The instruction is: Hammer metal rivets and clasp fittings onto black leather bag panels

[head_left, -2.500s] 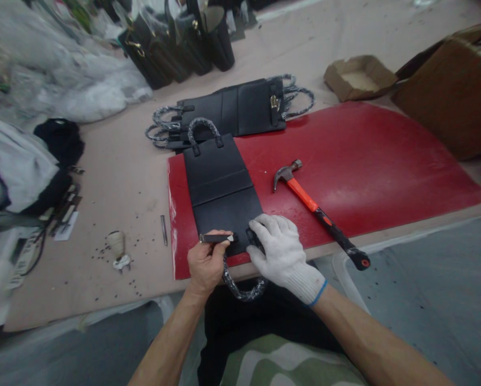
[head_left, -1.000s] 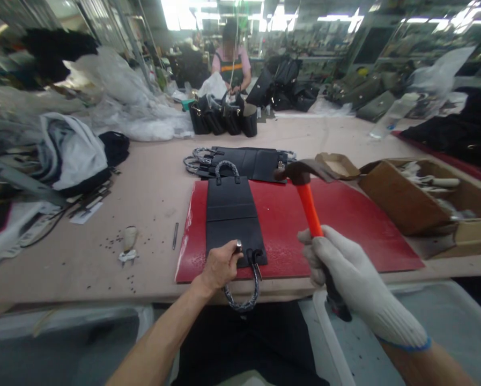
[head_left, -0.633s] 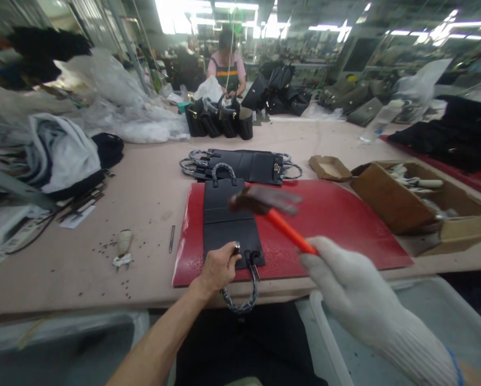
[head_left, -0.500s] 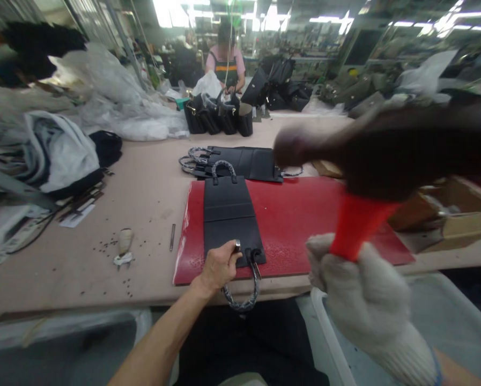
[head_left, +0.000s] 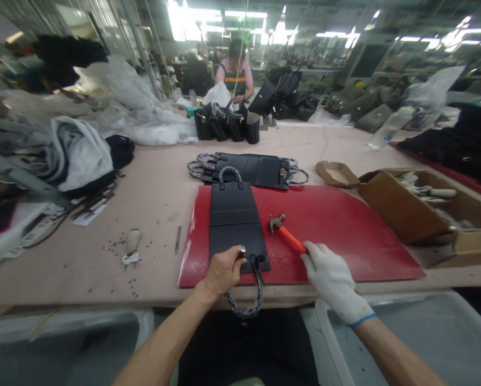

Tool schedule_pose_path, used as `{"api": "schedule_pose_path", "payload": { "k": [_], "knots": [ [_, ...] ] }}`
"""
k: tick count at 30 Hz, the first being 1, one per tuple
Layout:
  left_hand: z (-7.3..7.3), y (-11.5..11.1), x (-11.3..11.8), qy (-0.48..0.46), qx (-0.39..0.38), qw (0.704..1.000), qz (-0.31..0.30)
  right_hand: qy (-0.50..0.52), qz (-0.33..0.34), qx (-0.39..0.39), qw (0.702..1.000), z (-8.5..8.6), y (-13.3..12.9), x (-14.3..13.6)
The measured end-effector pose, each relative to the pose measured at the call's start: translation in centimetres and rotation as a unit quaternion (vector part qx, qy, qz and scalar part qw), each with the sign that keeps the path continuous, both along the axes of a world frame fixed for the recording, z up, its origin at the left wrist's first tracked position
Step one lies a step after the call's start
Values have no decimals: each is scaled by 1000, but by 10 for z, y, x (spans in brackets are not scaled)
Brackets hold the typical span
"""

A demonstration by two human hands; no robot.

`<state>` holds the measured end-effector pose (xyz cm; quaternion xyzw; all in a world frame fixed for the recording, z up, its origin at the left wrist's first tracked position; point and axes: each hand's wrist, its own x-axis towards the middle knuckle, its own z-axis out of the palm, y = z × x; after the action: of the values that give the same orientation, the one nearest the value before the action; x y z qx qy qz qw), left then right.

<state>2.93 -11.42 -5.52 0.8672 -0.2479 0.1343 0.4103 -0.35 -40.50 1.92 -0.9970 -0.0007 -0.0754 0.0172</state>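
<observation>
A black bag panel [head_left: 236, 220] lies on a red board [head_left: 316, 236], with a wrapped handle at each end; the near handle [head_left: 245, 311] hangs over the table edge. My bare left hand [head_left: 224, 273] grips a short metal punch [head_left: 242, 250] upright on the panel's near part. Its lower end is hidden by my fingers. My right hand [head_left: 331, 271], in a white knitted glove, is closed round the orange handle of a claw hammer [head_left: 290, 236]. The hammer's head is low over the board, right of the panel; whether it touches cannot be made out.
More black panels with handles [head_left: 256, 169] lie behind the board. A metal rod [head_left: 178, 239] and an awl-like tool [head_left: 133, 246] lie to the left among black bits. Cardboard boxes [head_left: 401, 214] stand right. Across the table, a person [head_left: 235, 80] is behind black bags [head_left: 226, 126].
My right hand has brought the hammer down from high, close to the camera, to just above the board. My left hand keeps the punch at the same spot on the panel.
</observation>
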Motion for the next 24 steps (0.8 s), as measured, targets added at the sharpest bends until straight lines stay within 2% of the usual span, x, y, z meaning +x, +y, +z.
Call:
{"api": "schedule_pose_path", "payload": {
  "k": [3, 6, 9, 11, 13, 15, 16, 17, 18, 20, 22, 23, 24],
  "knots": [
    [0, 2, 0, 13, -4, 1000, 1, -72, 87, 81, 990, -18, 28, 4],
    [1, 5, -3, 36, -9, 999, 0, -53, 161, 191, 967, -25, 67, 6],
    [4, 3, -5, 75, -30, 997, -3, -15, 190, 224, 956, -34, 96, 9],
    [9, 0, -2, 124, -78, 989, 15, -15, 186, 223, 957, -41, 103, 10],
    [15, 0, 6, 188, -202, 959, 70, -16, 180, 226, 957, -46, 104, 10],
    [24, 8, 18, 229, -356, 895, 138, -13, 183, 229, 956, -47, 101, 10],
    [28, 17, 24, 235, -411, 866, 164, -12, 185, 231, 955, -47, 100, 10],
    [33, 29, 30, 233, -437, 849, 184, -10, 186, 232, 955, -46, 100, 10],
    [36, 45, 35, 232, -434, 848, 199, -10, 185, 234, 954, -45, 99, 11],
    [42, 82, 44, 239, -352, 874, 237, -9, 183, 237, 954, -44, 100, 11],
    [45, 121, 49, 246, -183, 904, 298, -7, 182, 237, 954, -43, 101, 12],
    [46, 138, 50, 249, -71, 909, 327, -7, 182, 236, 955, -43, 101, 12],
    [47, 152, 51, 252, 46, 902, 348, -7, 182, 236, 955, -43, 101, 12]
  ]
}}
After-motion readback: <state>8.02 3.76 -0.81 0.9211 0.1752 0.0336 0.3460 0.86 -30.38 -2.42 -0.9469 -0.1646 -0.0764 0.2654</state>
